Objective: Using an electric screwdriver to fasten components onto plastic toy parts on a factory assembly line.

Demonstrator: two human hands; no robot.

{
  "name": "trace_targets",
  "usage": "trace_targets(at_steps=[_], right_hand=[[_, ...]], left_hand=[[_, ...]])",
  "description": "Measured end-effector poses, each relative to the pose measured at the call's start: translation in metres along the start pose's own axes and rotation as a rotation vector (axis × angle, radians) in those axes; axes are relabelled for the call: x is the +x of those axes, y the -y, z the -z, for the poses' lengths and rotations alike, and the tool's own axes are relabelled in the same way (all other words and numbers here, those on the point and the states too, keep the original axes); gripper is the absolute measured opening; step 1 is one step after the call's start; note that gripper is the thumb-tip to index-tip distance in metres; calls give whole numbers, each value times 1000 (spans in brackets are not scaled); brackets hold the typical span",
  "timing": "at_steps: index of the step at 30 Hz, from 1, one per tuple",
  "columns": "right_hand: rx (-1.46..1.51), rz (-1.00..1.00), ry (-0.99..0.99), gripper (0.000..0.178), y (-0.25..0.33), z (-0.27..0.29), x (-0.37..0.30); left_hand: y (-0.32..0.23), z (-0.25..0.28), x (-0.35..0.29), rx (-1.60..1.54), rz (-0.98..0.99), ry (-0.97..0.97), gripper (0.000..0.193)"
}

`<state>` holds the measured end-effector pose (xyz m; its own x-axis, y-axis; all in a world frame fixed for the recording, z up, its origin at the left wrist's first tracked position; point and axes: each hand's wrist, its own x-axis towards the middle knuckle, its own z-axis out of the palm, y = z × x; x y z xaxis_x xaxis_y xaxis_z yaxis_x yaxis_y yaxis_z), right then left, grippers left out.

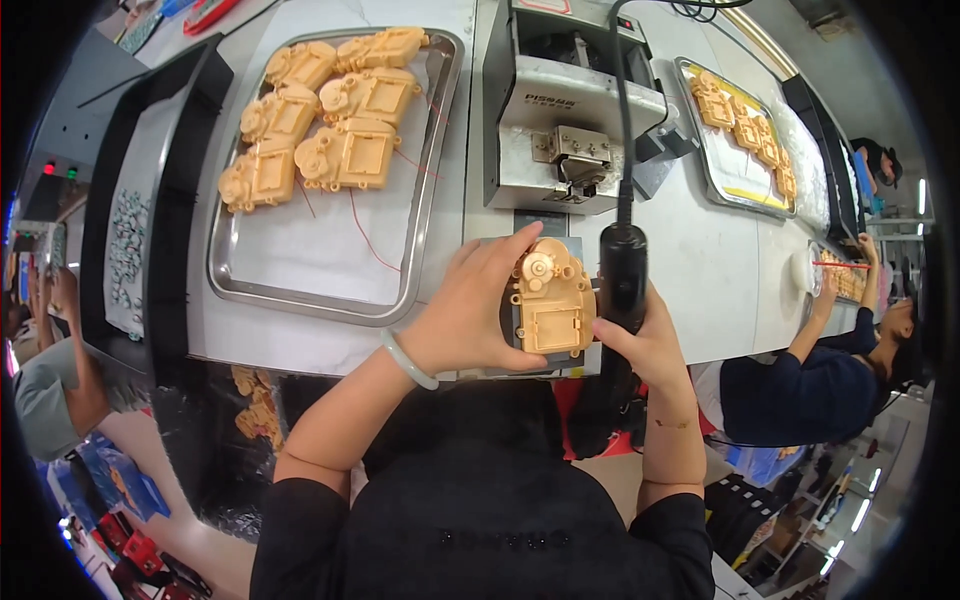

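Observation:
A yellow-orange plastic housing, with a round gear-like part at its far end and a rectangular recess at its near end, sits on a small work plate at the table's front edge. My left hand grips it from the left, index finger at the far end and thumb at the near corner. On the other side my right hand has its thumb against the housing's lower right edge; its other fingers are partly hidden behind a black electric screwdriver. That tool hangs upright on its cord in front of the right hand.
A metal tray at left holds several similar housings with thin red wires. Ahead stands a metal-cased screw feeder. Another tray of housings lies at right. A black bin stands far left. Other people work at both sides.

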<state>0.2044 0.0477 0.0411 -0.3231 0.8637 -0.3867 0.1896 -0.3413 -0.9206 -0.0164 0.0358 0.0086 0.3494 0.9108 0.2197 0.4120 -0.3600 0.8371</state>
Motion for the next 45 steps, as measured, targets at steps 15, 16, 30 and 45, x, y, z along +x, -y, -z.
trace_targets(at_steps=[15, 16, 30, 45], right_hand=[[295, 107, -39, 64, -6, -5, -1], [297, 108, -34, 64, -1, -6, -3], [327, 188, 104, 84, 18, 6, -31], [368, 279, 138, 81, -4, 7, -42]], left_hand=[[-10, 4, -8, 73, -93, -51, 105], [-14, 8, -9, 127, -130, -70, 104], [-19, 158, -287, -32, 1098, -11, 87], [3, 152, -136, 655, 571, -261, 14]])
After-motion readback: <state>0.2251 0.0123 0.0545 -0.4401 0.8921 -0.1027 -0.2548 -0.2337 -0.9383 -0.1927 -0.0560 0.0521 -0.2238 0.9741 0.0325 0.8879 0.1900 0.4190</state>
